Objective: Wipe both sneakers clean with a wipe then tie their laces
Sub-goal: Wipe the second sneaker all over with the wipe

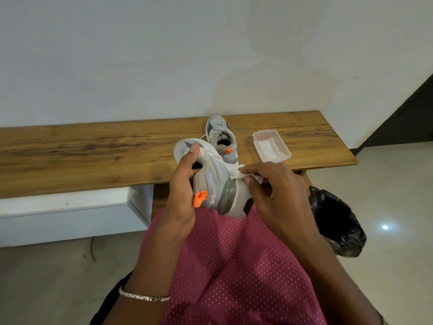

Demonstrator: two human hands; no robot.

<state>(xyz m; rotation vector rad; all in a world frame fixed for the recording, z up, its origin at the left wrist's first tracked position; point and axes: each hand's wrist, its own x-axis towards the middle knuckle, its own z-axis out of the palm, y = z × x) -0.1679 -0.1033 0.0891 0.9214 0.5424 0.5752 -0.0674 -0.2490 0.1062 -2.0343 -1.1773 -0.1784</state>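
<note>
As I look down through the head camera, the left hand [184, 188] grips one sneaker [214, 177] above the lap, thumb pressed on the upper near the tongue, fingers curled in at the collar. Heel points toward me, toe toward the bench [93, 148], sole turned to the right. The right hand [278, 193] sits on that side, fingertips pinching a white wipe [243, 171] against the sole's edge, and part of the wipe drapes across the sneaker's side. An orange tab [199, 199] shows at the heel, just beside the left palm. Behind it, the other sneaker [221, 137] stands on the bench, toe to the wall, a lace end trailing to its left. Whether the two touch, I cannot tell. Near its right side sits an open wipe box [271, 146]. A black bag [335, 221] rests on the floor beyond the right forearm. A bracelet [143, 296] rings the left wrist, and pink cloth [234, 266] covers the lap.
</note>
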